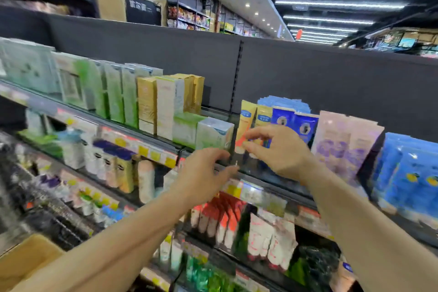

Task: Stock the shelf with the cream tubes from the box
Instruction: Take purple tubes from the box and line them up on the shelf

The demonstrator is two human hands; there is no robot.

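Top shelf [260,179] of a shop aisle, crowded with upright cartons and tubes. Lower left, corner of the cardboard box [26,258] — handy for restocking. Yellow cream tubes [246,123] standing in a row behind the clear front lip. Right hand [277,149] pinching one tube's base, probably seating it upright. Left hand [206,173] loosely curled, empty — fingertips near the lip.

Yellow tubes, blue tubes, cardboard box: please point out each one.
yellow tubes [247,117], head view, upper body of the left tube
blue tubes [283,119], head view, front of one tube
cardboard box [23,261], head view, flap
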